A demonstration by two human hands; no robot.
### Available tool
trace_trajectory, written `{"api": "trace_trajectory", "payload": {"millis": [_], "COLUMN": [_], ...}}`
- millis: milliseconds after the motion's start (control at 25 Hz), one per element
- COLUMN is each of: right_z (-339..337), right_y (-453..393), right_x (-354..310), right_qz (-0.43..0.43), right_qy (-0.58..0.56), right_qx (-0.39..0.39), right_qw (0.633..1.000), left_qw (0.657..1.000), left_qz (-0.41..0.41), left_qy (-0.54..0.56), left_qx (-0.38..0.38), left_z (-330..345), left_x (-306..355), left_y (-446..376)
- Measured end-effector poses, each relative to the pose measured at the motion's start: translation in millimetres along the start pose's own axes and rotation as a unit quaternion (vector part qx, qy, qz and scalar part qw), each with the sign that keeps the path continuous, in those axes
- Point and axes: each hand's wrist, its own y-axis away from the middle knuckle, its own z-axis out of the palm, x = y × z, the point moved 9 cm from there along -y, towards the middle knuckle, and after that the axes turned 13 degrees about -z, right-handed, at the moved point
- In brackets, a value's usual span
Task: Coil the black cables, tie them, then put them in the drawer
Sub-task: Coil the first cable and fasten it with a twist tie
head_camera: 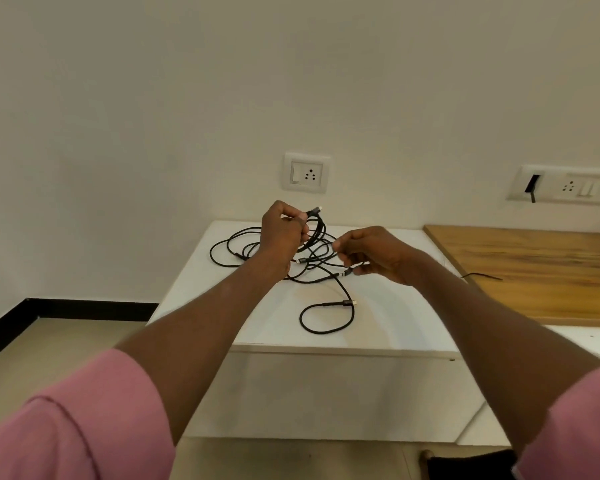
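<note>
Coiling is barely begun. Left hand (282,233) grips a few loops of cable (317,230); right hand (371,255) pinches a strand. Most cables (329,317) lie loose below both hands. Tying and stowing remain.

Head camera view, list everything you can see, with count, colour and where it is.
black cables: several, count unclear, tangled on the white cabinet top
coil: one, black, held up
white cabinet: one, against the wall
wooden desktop: one, brown, right of cabinet
cable tie: one, black, on the desktop edge
wall sockets: two plates, white, above
left hand: grips the coil
right hand: fingers pinch a cable strand
sleeves: two, pink
</note>
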Motion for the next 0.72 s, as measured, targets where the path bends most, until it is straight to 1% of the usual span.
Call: {"api": "trace_trajectory", "payload": {"millis": [120, 280, 400, 480, 600, 720], "right_z": [18.3, 35.8, 43.1, 47.5, 53.3, 55.1], "right_y": [-7.2, -17.8, -20.2, -18.6, -18.5, -19.4], "right_x": [-2.0, -10.9, -10.1, -6.5, -9.4, -12.8], "right_qz": [0.008, 0.011, 0.045, 0.076, 0.075, 0.067], "right_qy": [0.012, -0.031, -0.097, -0.13, -0.137, -0.151], "right_qx": [0.016, 0.084, 0.143, 0.162, 0.155, 0.165], "right_qw": [1.0, 0.996, 0.984, 0.975, 0.976, 0.972], "left_qw": [1.0, 0.997, 0.993, 0.991, 0.995, 0.999], "left_qz": [0.025, 0.076, 0.104, 0.114, 0.081, -0.006], "left_qy": [-0.01, -0.029, -0.032, -0.023, -0.023, -0.026], "left_qx": [0.005, -0.001, 0.037, 0.07, 0.06, 0.036], "left_z": [-4.5, -5.0, -14.6, -23.9, -25.5, -20.6], "left_x": [6.2, 15.4, 22.6, 26.6, 22.6, 7.3], "left_y": [1.5, 6.5, 9.0, 9.8, 7.9, 5.8]}}
